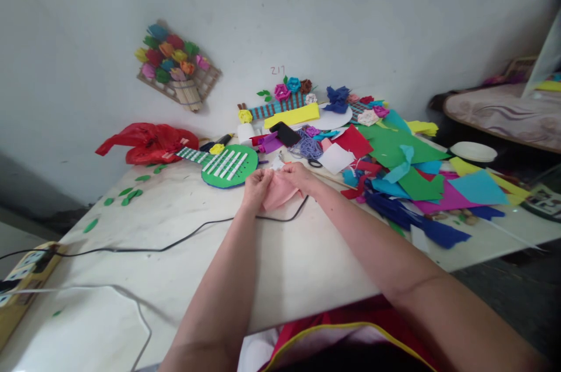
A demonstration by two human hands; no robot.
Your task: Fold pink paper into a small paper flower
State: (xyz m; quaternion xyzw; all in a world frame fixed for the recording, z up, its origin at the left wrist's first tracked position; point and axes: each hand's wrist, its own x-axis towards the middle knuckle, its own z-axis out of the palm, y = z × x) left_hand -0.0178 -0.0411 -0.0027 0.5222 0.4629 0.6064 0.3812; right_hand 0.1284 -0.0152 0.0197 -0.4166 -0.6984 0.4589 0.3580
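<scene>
Both my hands pinch a piece of pink crepe paper (280,192) just above the table. My left hand (258,185) has its fingers closed on the paper's left edge. The upper right edge is gripped by my right hand (300,176). Below them the paper hangs toward a black cable. Left of my hands lies a green paper guitar (230,166) with white strips and a yellow paper flower (217,149). Beyond my right hand are scissors (314,163) with black handles, only partly visible.
Coloured paper sheets (394,144) and a purple string bundle (308,147) crowd the right side. A black phone (286,134) lies behind my hands. A black cable (175,243) crosses toward a power strip (37,278). A red plastic bag (153,144) sits at the back left.
</scene>
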